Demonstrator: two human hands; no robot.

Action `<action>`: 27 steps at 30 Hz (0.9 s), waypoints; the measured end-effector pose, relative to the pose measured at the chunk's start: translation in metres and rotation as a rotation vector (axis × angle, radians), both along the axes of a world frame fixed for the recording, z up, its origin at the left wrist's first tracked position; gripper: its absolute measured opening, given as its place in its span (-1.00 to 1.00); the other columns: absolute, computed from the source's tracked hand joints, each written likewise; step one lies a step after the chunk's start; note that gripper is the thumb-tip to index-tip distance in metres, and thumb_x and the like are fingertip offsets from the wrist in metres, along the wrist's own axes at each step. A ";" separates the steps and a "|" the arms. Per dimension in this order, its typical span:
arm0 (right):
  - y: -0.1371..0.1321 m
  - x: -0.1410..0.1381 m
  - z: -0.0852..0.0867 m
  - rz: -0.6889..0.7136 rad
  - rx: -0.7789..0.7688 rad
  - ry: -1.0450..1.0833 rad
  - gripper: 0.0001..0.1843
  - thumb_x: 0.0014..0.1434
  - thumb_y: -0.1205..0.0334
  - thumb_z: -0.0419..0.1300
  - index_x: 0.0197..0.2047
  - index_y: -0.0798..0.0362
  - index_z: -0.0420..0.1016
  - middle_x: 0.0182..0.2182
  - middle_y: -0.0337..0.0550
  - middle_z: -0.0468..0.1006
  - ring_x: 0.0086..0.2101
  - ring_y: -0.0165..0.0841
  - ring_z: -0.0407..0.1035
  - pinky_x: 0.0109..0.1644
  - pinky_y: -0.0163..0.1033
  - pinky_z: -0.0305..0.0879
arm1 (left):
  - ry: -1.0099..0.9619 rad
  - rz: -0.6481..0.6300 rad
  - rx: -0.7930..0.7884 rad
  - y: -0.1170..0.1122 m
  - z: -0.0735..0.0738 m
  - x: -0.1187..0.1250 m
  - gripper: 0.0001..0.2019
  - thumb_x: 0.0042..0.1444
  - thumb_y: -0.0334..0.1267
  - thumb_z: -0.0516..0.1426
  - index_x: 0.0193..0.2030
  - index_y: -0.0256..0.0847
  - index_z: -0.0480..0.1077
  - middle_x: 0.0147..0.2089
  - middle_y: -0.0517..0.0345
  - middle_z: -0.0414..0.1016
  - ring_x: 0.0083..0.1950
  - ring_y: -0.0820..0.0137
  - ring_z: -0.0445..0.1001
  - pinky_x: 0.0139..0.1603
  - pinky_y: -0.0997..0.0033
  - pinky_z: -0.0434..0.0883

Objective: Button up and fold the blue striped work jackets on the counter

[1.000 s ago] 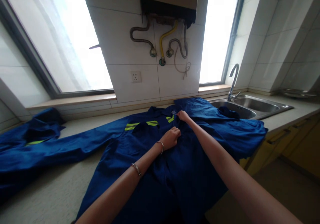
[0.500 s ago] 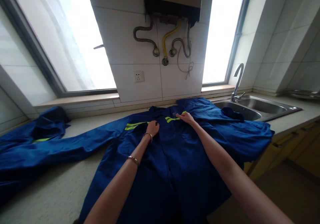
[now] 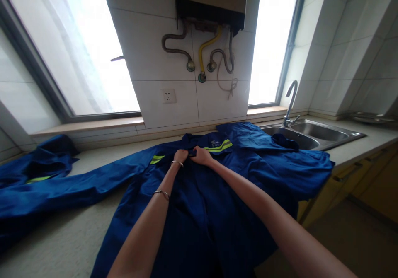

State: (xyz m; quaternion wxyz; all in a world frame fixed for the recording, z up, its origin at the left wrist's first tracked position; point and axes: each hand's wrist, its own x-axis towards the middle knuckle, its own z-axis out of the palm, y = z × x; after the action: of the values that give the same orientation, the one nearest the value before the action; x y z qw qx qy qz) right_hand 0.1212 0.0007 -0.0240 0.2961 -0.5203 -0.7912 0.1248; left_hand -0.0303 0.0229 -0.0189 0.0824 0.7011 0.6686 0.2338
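"Where's the light coming from?"

"Two windows, at ten (image 3: 71, 46) and one o'clock (image 3: 273, 42), both blown out to white."

"And elsewhere?"

"The tile wall (image 3: 152, 54) between them is dimmer, the floor (image 3: 351, 240) at four o'clock is dark, and the sink (image 3: 314, 131) at three o'clock shows soft glare."

"Sharp?"

"Slightly soft. The blue overalls (image 3: 199, 228) look flat, and the window frames bend toward the edges."

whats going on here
A person is handling a blue work jacket with yellow reflective stripes, spread out on a kitchen counter. Their left hand and right hand sit close together on its front, near the collar. One sleeve stretches left along the counter, and a steel sink lies beyond the jacket.
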 end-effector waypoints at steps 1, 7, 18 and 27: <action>0.005 0.003 0.003 0.004 -0.079 0.020 -0.56 0.09 0.02 0.24 -0.05 0.12 0.48 -0.31 -0.09 0.57 -0.28 -0.28 0.46 -0.19 -0.29 0.30 | -0.018 0.012 -0.008 0.000 -0.002 0.000 -0.70 0.13 -0.41 -0.02 -0.32 -0.32 0.57 -0.28 -0.06 0.59 -0.23 0.32 0.54 -0.24 0.48 0.38; 0.014 -0.002 0.011 -0.102 -0.124 -0.057 -0.55 0.15 -0.10 0.16 -0.17 0.15 0.52 -0.24 0.06 0.58 -0.19 -0.17 0.47 -0.16 -0.24 0.31 | -0.095 0.020 -0.025 -0.002 -0.008 0.001 -0.68 0.08 -0.39 0.01 -0.16 -0.29 0.57 -0.11 -0.03 0.58 -0.06 0.34 0.52 -0.14 0.56 0.36; 0.019 0.001 0.000 -0.034 -0.026 -0.025 -0.82 0.21 0.25 0.12 -0.24 0.13 0.51 -0.22 0.06 0.57 -0.17 -0.21 0.44 -0.13 -0.23 0.27 | -0.082 0.058 0.031 -0.008 -0.010 0.005 -0.66 0.08 -0.20 0.10 -0.04 -0.23 0.52 -0.06 -0.03 0.54 -0.04 0.26 0.48 -0.04 0.43 0.36; 0.028 0.011 -0.006 0.137 -0.047 0.149 -0.79 0.25 0.28 0.03 -0.22 0.12 0.48 -0.42 -0.24 0.52 -0.45 -0.46 0.36 -0.36 -0.43 0.23 | 0.288 -0.077 0.269 -0.031 0.000 0.016 -0.66 0.15 -0.15 0.08 -0.02 -0.29 0.46 0.07 -0.13 0.42 0.15 0.06 0.27 0.12 0.17 0.25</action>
State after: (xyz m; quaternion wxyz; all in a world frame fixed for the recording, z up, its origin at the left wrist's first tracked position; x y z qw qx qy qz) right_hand 0.1327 0.0282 -0.0299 0.3326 -0.4610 -0.7976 0.2017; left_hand -0.0144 -0.0085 -0.0186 -0.0995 0.7570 0.6090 0.2148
